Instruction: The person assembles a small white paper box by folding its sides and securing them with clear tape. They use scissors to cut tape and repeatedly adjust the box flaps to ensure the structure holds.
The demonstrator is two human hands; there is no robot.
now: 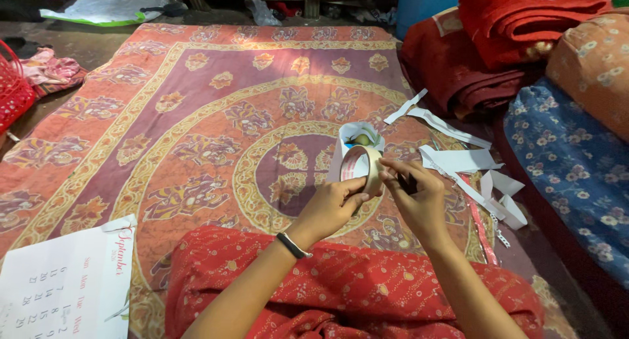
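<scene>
My left hand [334, 205] gripped the tape roll [362, 170]; my right hand [414, 196] pinched at its edge, no strip pulled free yet.

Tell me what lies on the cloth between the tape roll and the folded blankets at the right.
In the head view, loose white paper strips lie scattered on the patterned cloth between the tape roll and the folded blankets.
</scene>
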